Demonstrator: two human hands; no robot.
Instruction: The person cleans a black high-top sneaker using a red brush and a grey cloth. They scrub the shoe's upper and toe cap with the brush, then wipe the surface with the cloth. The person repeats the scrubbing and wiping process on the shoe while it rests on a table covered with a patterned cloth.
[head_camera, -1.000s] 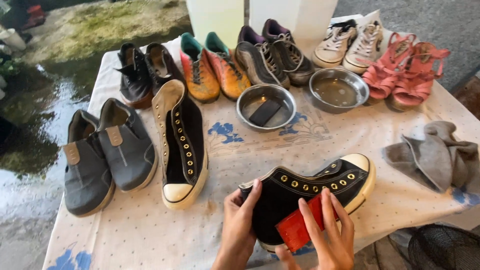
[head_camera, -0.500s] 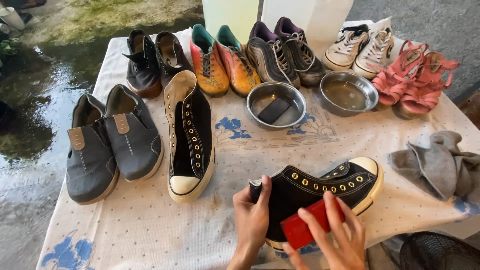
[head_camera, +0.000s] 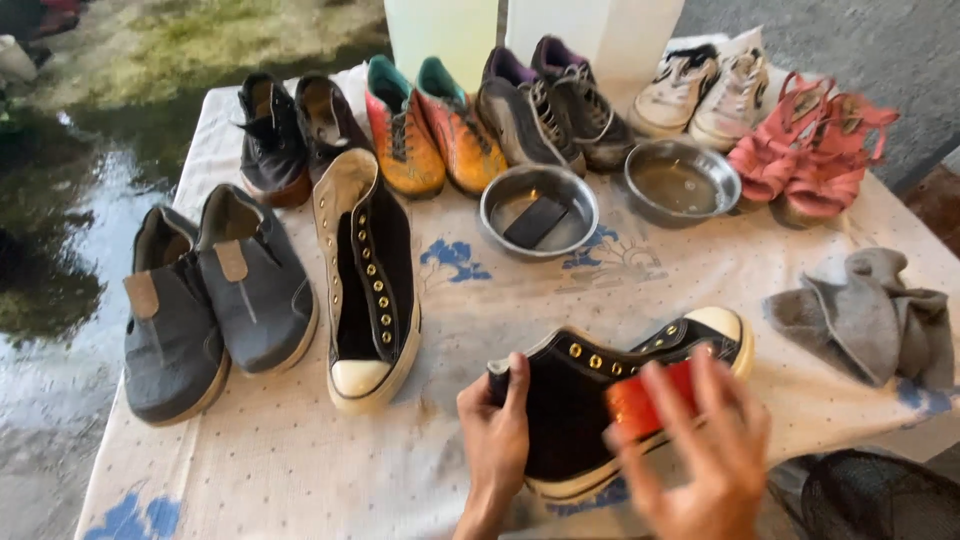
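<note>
a black high-top sneaker (head_camera: 600, 400) lies on its side at the lower centre of the frame, its long axis running from the heel at lower left up to the white toe cap at right. the left hand (head_camera: 497, 440) grips the heel end. the right hand (head_camera: 700, 450), blurred, presses a red brush (head_camera: 650, 398) against the upper. its mate (head_camera: 368, 285) lies left of centre; a steel bowl (head_camera: 540, 210) sits above, a grey cloth (head_camera: 865, 315) at right.
</note>
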